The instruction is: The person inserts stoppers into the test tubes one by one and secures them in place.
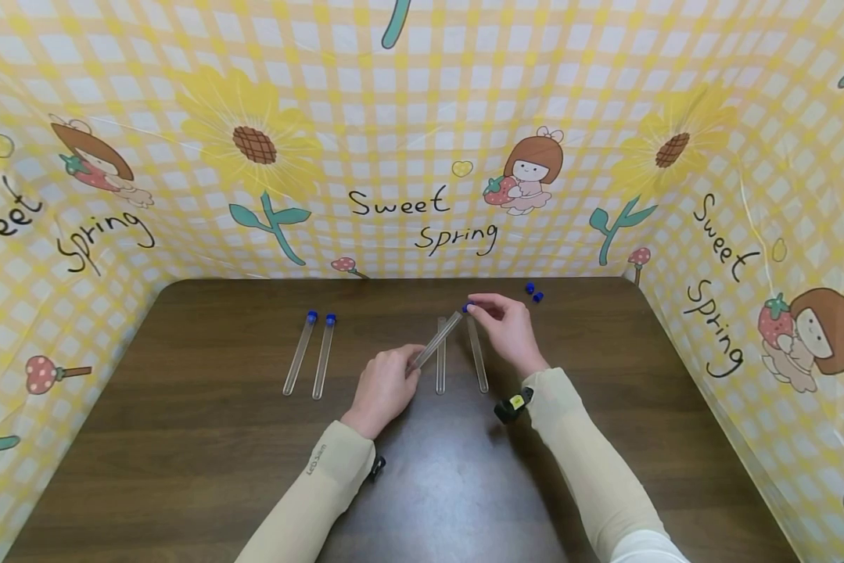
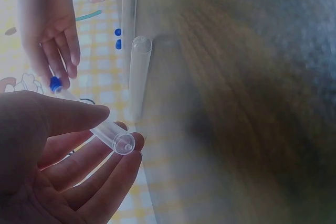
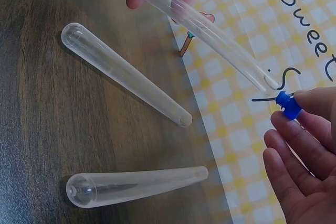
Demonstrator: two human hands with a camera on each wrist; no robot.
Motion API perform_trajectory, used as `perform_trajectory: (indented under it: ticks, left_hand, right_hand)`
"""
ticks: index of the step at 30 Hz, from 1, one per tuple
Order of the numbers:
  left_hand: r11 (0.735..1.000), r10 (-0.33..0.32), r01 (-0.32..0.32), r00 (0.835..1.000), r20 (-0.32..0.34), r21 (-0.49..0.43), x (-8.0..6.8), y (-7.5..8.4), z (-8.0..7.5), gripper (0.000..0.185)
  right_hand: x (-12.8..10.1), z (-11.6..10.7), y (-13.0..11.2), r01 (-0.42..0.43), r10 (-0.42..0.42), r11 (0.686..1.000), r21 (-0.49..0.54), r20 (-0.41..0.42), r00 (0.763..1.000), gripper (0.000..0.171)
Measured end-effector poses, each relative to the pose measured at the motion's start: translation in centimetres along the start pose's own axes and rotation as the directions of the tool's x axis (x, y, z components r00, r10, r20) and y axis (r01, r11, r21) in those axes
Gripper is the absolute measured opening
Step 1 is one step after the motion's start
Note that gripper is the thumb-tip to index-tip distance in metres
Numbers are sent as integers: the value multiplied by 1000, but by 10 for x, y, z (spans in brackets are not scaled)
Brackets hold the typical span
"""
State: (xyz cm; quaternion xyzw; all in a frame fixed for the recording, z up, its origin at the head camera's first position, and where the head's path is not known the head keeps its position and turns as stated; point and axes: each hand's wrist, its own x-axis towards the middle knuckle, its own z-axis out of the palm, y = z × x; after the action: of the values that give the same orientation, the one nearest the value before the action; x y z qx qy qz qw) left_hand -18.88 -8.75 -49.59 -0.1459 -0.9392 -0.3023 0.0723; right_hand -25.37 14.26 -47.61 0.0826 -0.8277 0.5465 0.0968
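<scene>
My left hand pinches a clear test tube near its rounded end, tilted up toward the right. Between thumb and fingers my right hand holds a blue stopper, right at the tube's open mouth in the right wrist view. Under and beside the raised tube, two more uncapped test tubes lie on the table, one nearer the middle and one to its right.
Two test tubes with blue stoppers, one beside the other, lie on the left of the brown table. Two loose blue stoppers sit at the back right. A yellow checked cloth walls the back and sides.
</scene>
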Motion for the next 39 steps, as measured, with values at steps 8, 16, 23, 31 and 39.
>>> perform_trajectory:
  ticks: [8, 16, 23, 31, 39]
  left_hand:
    - [1000, 3, -3, 1000, -6, 5, 0, -1, 1, 33]
    - [1000, 7, -7, 1000, -9, 2, 0, -1, 1, 33]
    - [1000, 8, -8, 1000, -12, -2, 0, 0, 1, 33]
    - [1000, 10, -10, 1000, 1, -6, -1, 0, 0, 33]
    - [1000, 17, -17, 1000, 13, -24, -1, 2, 1, 33]
  right_hand:
    - [0, 2, -1, 8, -8, 1000, 1, 0, 1000, 20]
    - [-1, 1, -1, -5, 5, 1000, -6, 23, 1000, 21]
    - [0, 1, 0, -2, 2, 1000, -10, 38, 999, 21]
    - [-1, 1, 1, -21, 23, 1000, -21, 80, 997, 22]
    - [-4, 5, 1, 5, -5, 1000, -2, 68, 998, 24]
